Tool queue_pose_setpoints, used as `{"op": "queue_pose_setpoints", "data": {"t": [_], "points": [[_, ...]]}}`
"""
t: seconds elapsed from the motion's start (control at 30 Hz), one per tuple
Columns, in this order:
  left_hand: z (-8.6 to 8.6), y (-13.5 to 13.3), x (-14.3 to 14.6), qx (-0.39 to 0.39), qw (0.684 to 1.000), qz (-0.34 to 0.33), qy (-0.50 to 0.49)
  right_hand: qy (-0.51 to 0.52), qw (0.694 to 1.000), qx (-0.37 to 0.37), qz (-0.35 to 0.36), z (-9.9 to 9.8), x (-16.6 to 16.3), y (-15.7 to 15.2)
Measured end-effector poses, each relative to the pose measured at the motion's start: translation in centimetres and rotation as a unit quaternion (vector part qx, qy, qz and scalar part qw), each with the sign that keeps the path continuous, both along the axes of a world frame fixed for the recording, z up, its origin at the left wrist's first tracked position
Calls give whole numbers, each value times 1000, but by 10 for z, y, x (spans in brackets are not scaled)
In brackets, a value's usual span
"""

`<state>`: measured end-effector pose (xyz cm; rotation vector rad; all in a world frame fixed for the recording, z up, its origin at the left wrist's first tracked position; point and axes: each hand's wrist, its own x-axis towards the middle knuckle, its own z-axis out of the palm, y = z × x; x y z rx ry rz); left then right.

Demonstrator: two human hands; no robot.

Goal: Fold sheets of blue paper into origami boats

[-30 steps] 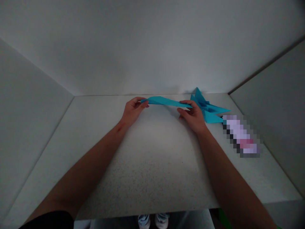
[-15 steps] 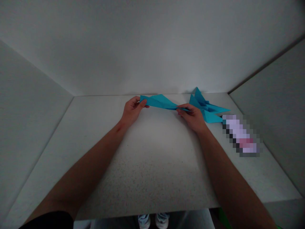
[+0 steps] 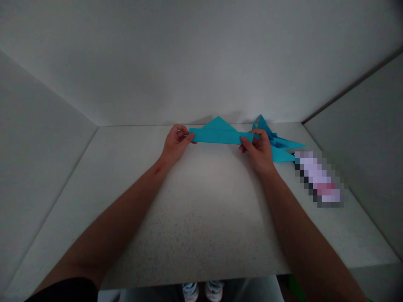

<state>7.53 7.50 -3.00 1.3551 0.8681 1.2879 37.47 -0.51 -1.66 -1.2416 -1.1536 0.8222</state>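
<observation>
A folded sheet of blue paper (image 3: pixel 218 135) is stretched level between my hands, a long band with a triangular peak rising from its upper edge. My left hand (image 3: pixel 178 142) pinches the left end, thumb in front. At the other end my right hand (image 3: pixel 260 149) grips the band, its thumb lying on the front face. Right behind that hand lie several folded blue paper shapes (image 3: pixel 283 144), pointed and overlapping; my fingers hide part of them.
A pale table (image 3: pixel 201 218) meets a white wall (image 3: pixel 201 58) at the back, with side panels left and right (image 3: pixel 374 126). A blurred-out oblong object (image 3: pixel 317 176) lies on the right. Shoes (image 3: pixel 214 291) show below the front edge.
The right end of the paper has turned from twisted and edge-on to flat, facing me. The peak stands higher. My right hand has rotated with it; my left hand has barely moved.
</observation>
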Motion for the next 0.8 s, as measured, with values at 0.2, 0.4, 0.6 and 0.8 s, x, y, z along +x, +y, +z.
{"op": "queue_pose_setpoints", "data": {"t": [0.2, 0.4, 0.6, 0.8], "points": [[1, -1, 0, 19, 1000, 0, 17, -19, 999, 23, -25, 1, 0, -2], [-2, -1, -2, 4, 1000, 12, 18, -6, 999, 32, -28, -5, 3, 3], [-1, 1, -4, -8, 1000, -5, 3, 104, 993, 34, -41, -12, 6, 8], [4, -1, -5, -37, 999, -11, -11, 178, 984, -8, -27, -7, 4, 4]]}}
